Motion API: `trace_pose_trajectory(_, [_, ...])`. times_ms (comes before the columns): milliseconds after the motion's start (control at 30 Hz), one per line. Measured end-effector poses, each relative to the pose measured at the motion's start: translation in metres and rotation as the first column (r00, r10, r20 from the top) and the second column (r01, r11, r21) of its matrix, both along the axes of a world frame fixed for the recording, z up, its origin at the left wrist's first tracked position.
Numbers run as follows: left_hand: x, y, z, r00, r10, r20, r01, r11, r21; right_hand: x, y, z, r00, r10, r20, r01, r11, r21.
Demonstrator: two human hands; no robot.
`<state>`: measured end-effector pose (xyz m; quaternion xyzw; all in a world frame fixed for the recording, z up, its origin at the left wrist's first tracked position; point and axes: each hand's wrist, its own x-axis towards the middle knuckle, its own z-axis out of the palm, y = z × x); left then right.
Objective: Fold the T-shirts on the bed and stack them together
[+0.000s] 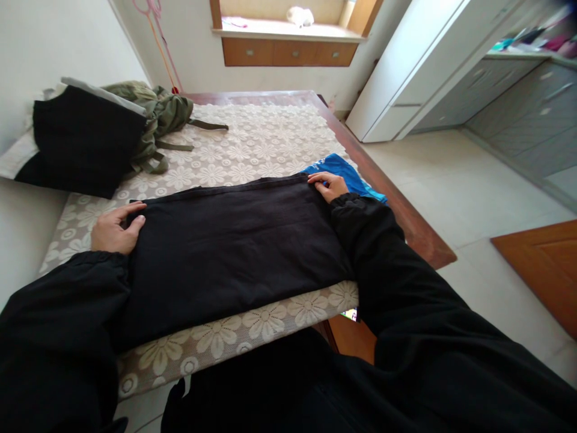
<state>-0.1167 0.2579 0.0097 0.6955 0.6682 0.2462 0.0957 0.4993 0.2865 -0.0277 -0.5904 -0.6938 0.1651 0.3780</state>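
Head view is showing you leaning over the table (408, 225) with both arms out, and your left hand (115, 228) is lying flat and open on the left end of the black garment (234, 240), fingers spread onto its upper corner, gripping nothing. Your right hand (329, 185) is pressing open-palmed on the opposite upper corner, fingers flat, closed on nothing either. The garment is lying spread between your hands on the lace tablecloth (252, 141), its far edge running nearly straight from one hand to the other. To do this well, you are wanting to keep both palms flat and draw them outward evenly, so the cloth is lying smooth and the edge is staying straight, I judge. Just beyond your right hand a blue cloth (340, 168) is peeking out from under the garment. Beyond your left hand a black folded pile (81, 141) and an olive green garment (160, 114) are lying heaped; no container is showing within reach
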Motion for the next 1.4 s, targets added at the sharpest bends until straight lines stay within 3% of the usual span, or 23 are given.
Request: trace_pose_trajectory(1400, [0.0026,-0.0014,0.0028,1.000,0.003,-0.007,-0.003,1.000,-0.010,-0.0049,-0.0025,0.0044,1.000,-0.009,0.004,0.009,1.000,-0.001])
